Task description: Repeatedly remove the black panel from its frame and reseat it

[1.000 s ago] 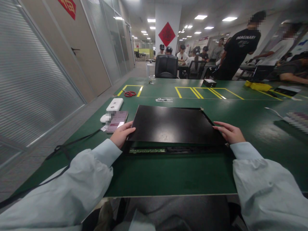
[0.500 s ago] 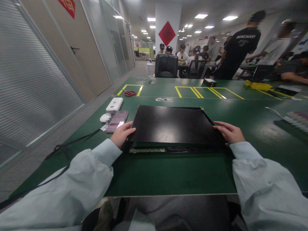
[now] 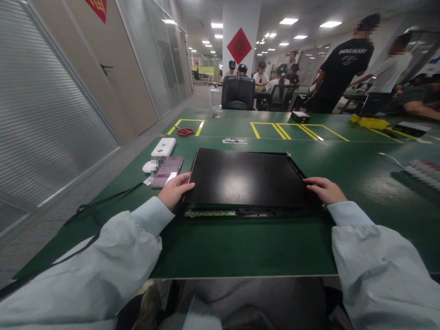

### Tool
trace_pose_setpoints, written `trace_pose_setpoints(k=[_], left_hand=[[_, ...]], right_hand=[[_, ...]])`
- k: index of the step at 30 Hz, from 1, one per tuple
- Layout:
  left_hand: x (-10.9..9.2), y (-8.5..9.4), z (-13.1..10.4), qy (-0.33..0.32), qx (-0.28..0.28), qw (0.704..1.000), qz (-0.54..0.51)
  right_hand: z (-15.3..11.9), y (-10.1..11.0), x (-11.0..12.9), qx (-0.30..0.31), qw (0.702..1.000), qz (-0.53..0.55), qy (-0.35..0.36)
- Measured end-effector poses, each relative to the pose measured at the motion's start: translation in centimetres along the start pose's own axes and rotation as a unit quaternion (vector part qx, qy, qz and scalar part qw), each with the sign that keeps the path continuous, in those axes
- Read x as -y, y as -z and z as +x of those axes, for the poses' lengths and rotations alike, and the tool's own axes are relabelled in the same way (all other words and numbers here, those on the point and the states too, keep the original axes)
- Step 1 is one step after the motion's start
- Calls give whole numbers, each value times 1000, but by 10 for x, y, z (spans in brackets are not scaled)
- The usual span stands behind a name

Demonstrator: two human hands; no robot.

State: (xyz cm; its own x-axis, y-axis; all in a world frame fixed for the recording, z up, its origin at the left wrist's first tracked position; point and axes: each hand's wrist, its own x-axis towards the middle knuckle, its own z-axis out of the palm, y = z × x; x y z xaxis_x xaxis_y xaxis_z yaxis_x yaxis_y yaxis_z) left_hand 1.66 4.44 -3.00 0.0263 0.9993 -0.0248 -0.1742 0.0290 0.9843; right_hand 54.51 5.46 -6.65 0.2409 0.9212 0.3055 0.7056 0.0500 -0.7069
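Observation:
A dark, glossy display panel lies slightly askew over a black frame, whose near strip shows a green circuit board. My left hand grips the panel's left edge, thumb on top and fingers around the side. At the opposite edge, my right hand has its thumb and fingers closed on the panel's right side. Part of the frame's right rim shows beyond the panel; the rest is hidden beneath it.
On the green table, a phone, a white mouse and a white power bank lie left. Red scissors and a small plastic bag are beyond the panel. A white cable lies right.
The panel's left side and near edge have shifted very slightly, and my right hand has slid a little down and left along its edge. My left hand keeps its hold.

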Motion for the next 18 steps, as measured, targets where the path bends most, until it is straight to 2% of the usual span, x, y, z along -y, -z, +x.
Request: trace_pose_setpoints(k=[10, 18], left_hand=[[4, 3, 1, -5, 16, 999, 28], [5, 4, 4, -8, 31, 998, 58]], right_hand=[[15, -4, -35, 104, 986, -111, 66], [18, -4, -40, 101, 986, -115, 68]])
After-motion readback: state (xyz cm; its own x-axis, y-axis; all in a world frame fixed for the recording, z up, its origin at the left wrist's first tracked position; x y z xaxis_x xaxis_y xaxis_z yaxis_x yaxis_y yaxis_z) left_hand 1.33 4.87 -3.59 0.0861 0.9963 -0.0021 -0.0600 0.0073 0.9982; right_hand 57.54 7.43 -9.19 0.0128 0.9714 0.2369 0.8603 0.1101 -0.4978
